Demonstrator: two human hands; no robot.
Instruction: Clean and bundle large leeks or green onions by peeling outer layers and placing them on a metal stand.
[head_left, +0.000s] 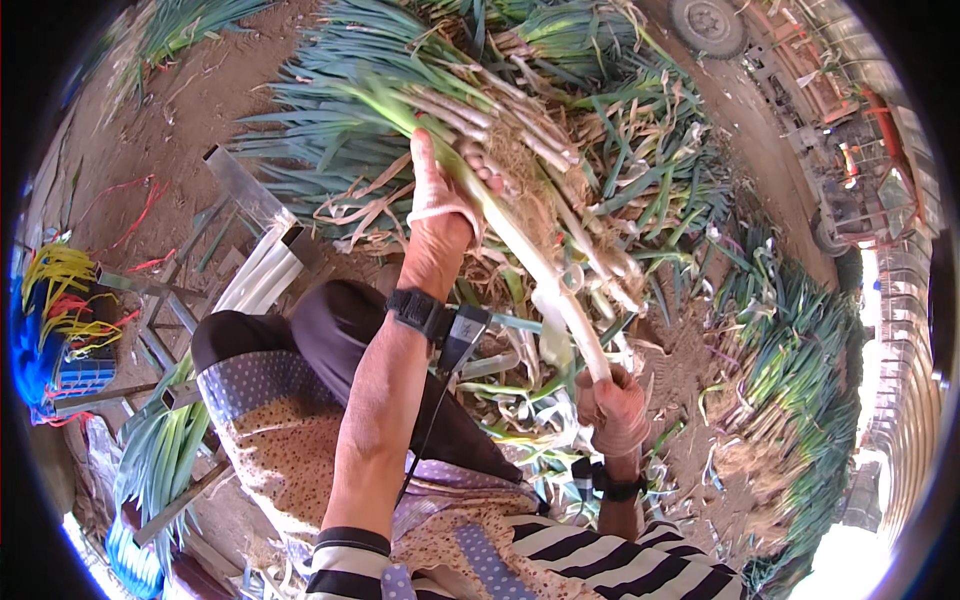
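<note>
A long green onion (525, 248) slants across the middle, its green top pointing up and left and its white end down and right. Around its upper stalk my left hand (442, 190) is closed, thumb along the stalk. My right hand (612, 408) grips the white lower end. A pale loose skin layer (556, 330) hangs from the stalk between both hands. Beyond my left hand lies a big pile of unpeeled green onions (370, 95) with dry brown leaves and roots. Both wrists wear dark bands.
Left of my knees stands a metal frame (250, 185) holding clean white-stalked onions (262, 272). Yellow, red and blue ties (65, 320) lie at far left. More onions (790, 400) line the right side. A wheeled vehicle (840, 170) stands at the upper right, by a corrugated wall (900, 400).
</note>
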